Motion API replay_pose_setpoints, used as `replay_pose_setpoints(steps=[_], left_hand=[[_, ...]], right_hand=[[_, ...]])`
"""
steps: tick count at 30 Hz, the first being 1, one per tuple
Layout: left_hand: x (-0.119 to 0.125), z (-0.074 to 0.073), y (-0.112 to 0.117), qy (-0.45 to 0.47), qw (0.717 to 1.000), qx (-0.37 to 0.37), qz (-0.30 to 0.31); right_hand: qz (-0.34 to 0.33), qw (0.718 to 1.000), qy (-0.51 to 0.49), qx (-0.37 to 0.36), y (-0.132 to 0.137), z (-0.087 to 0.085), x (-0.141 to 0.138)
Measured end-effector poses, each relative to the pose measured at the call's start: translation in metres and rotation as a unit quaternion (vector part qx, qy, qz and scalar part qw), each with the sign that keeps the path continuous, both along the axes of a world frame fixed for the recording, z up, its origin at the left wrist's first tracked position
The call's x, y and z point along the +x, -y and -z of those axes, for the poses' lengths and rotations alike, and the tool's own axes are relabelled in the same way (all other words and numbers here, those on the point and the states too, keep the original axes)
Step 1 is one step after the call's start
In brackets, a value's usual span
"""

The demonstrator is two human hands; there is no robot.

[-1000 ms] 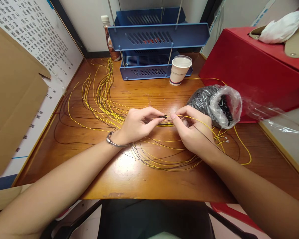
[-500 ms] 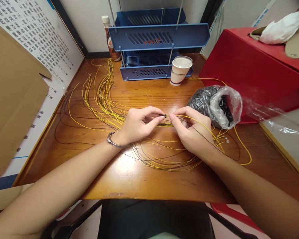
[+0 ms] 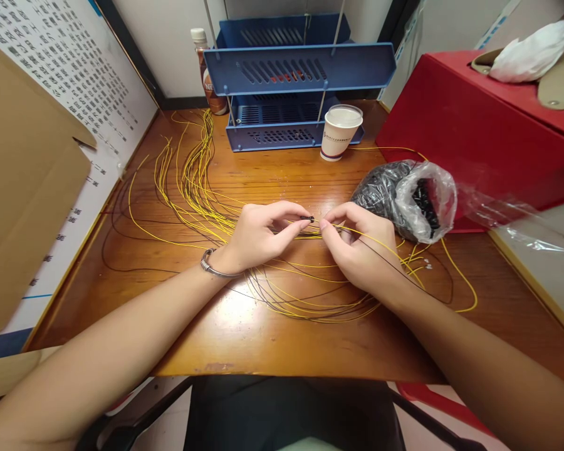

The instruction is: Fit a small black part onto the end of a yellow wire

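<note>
Between thumb and forefinger, my left hand [image 3: 261, 233] pinches a small black connector housing [image 3: 308, 218]. Just right of it, my right hand [image 3: 360, 238] is closed on a yellow wire [image 3: 380, 242], whose end points at the housing. That wire arcs over the right hand toward the wrist, with a dark wire [image 3: 380, 255] running alongside. Whether the wire's tip sits inside the housing is too small to tell. Under both hands lies a loose bundle of yellow and dark wires [image 3: 202, 194], spread across the wooden table [image 3: 225, 338].
A clear plastic bag [image 3: 407, 200] of small black parts lies right of my right hand. Behind stand a paper cup [image 3: 341, 133], a blue two-tier tray [image 3: 301, 70] and a bottle [image 3: 211, 81]. A red box [image 3: 474, 131] borders the right, cardboard [image 3: 32, 188] the left.
Both hands stay nearly in place. The right hand's fingers have shifted very slightly, and the yellow wire over it lies a little lower. The left hand still pinches the housing.
</note>
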State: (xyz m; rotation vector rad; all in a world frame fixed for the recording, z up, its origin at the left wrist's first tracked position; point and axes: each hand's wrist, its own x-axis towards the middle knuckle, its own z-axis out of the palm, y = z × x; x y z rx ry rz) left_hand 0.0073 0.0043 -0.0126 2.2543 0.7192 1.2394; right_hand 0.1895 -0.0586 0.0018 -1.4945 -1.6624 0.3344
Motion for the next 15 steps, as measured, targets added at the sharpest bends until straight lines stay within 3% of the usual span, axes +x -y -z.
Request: replay_pose_setpoints(steps=[15], left_hand=[[-0.0002, 0.0007, 0.0001, -0.011, 1.0, -0.004, -0.004]], right_hand=[[0.017, 0.999, 0.037, 0.025, -0.0009, -0.0024, 0.0]])
